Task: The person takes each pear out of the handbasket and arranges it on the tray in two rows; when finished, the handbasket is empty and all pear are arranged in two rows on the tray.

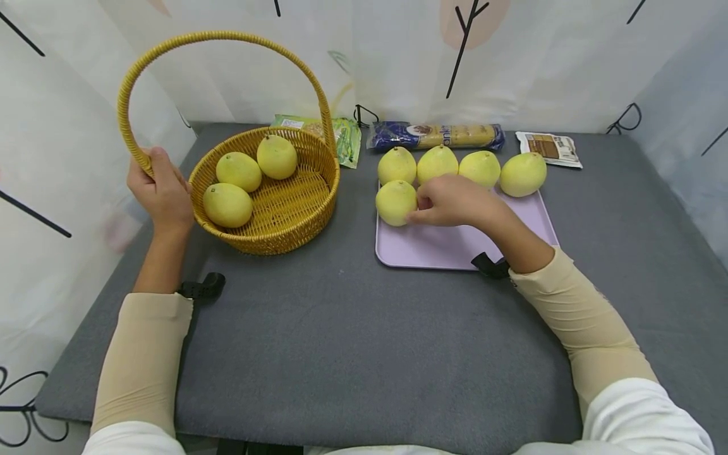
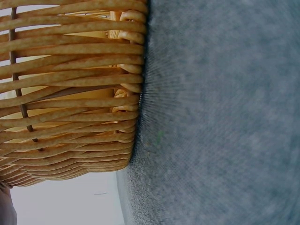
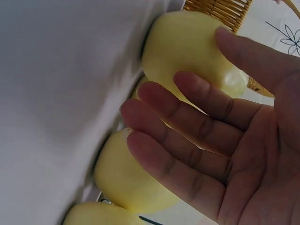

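Observation:
My left hand point(image 1: 165, 193) grips the left side of the tall handle point(image 1: 222, 35) of a golden woven basket point(image 1: 284, 243). Three pale yellow pomelos point(image 1: 227, 205) lie inside the basket at its left and back. On a lilac tray point(image 1: 429, 253), my right hand point(image 1: 457, 202) is beside the front-left pomelo point(image 1: 395, 202), its thumb at the fruit's side. In the right wrist view, the fingers are loosely bent and spread apart from the thumb, not wrapped round the pomelo point(image 3: 183, 47). Behind this fruit, several more pomelos point(image 1: 438, 163) stand in a row along the tray's back.
Behind the basket lies a green packet point(image 1: 347, 142). A long blue and yellow packet point(image 1: 435, 136) lies behind the tray, with a small white and brown packet point(image 1: 548, 150) to its right. All stand on a grey table point(image 1: 341, 354) against a white curtain point(image 1: 398, 63).

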`<action>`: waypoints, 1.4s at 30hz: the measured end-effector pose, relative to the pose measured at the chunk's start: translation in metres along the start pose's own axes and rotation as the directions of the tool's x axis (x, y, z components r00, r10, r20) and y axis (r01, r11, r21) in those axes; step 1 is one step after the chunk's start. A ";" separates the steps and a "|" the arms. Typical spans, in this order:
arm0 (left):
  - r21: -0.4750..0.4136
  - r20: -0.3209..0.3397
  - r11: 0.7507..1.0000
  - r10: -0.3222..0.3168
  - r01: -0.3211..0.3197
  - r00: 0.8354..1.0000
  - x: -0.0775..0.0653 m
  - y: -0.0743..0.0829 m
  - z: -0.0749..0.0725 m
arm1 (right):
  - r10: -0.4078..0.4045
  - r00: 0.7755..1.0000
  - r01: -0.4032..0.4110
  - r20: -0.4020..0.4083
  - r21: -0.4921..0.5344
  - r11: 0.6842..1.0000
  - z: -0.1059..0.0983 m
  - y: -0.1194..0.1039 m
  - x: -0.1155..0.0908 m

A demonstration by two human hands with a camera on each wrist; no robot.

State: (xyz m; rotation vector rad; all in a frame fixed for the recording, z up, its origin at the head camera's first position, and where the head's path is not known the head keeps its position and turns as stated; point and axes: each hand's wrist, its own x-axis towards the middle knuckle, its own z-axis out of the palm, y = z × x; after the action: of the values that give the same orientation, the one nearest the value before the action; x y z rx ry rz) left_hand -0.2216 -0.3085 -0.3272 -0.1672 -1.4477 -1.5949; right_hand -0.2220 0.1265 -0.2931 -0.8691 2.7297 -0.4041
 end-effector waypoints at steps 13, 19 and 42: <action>-0.001 0.014 1.000 0.023 -0.023 1.000 0.000 0.001 0.000 | -0.034 0.999 0.035 0.034 -0.009 0.999 0.002 -0.007 0.000; -0.004 0.011 1.000 0.026 -0.026 1.000 0.001 0.000 0.000 | -0.077 0.996 0.073 0.051 0.088 0.993 -0.006 -0.026 0.002; 0.036 0.013 0.998 0.048 -0.048 0.999 0.000 -0.003 -0.002 | -0.238 0.970 0.240 -0.041 0.030 0.970 -0.021 -0.133 0.112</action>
State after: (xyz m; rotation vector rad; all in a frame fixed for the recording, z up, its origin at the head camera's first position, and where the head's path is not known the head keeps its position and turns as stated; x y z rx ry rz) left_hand -0.2227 -0.3103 -0.3297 -0.1898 -1.4704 -1.5306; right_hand -0.2474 -0.0397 -0.2463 -1.1980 2.6494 -0.5174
